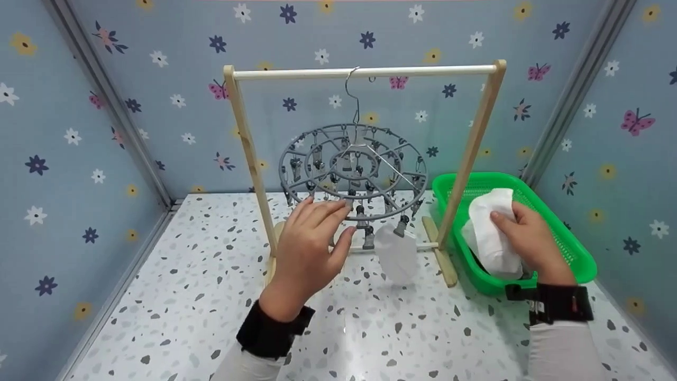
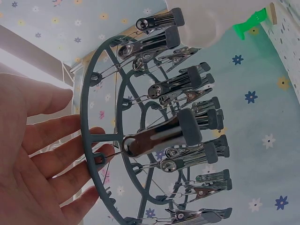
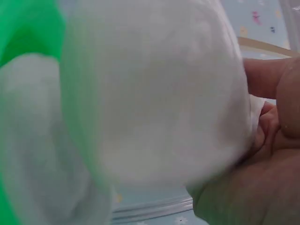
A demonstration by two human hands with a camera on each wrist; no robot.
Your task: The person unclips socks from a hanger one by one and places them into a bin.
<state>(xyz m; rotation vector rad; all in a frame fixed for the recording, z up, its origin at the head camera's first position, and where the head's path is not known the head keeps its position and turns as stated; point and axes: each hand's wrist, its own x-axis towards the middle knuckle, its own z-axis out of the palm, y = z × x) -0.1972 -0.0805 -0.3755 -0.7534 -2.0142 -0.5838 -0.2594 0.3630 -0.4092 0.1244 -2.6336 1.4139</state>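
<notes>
My right hand [image 1: 537, 241] grips a white sock [image 1: 489, 246] over the green basket [image 1: 484, 283], thumb on top of the fabric. In the right wrist view the sock [image 3: 159, 103] fills the middle, its end rounded and blurred. My left hand [image 1: 309, 251] is at the near left rim of a round grey clip hanger [image 1: 389, 216], fingers extended. From the left wrist view, its fingers [image 2: 65, 159] reach behind the outer ring [image 2: 86, 112], close to a metal clip [image 2: 161, 136]. Another white sock [image 1: 395, 259] hangs from a clip at the hanger's front right.
A wooden rack [image 1: 478, 129] with a white top bar [image 1: 423, 70] carries the hanger by its metal hook [image 1: 351, 92]. More white fabric [image 3: 42, 140] shows beside the held sock. Flowered walls enclose the speckled table [image 1: 185, 275] on three sides.
</notes>
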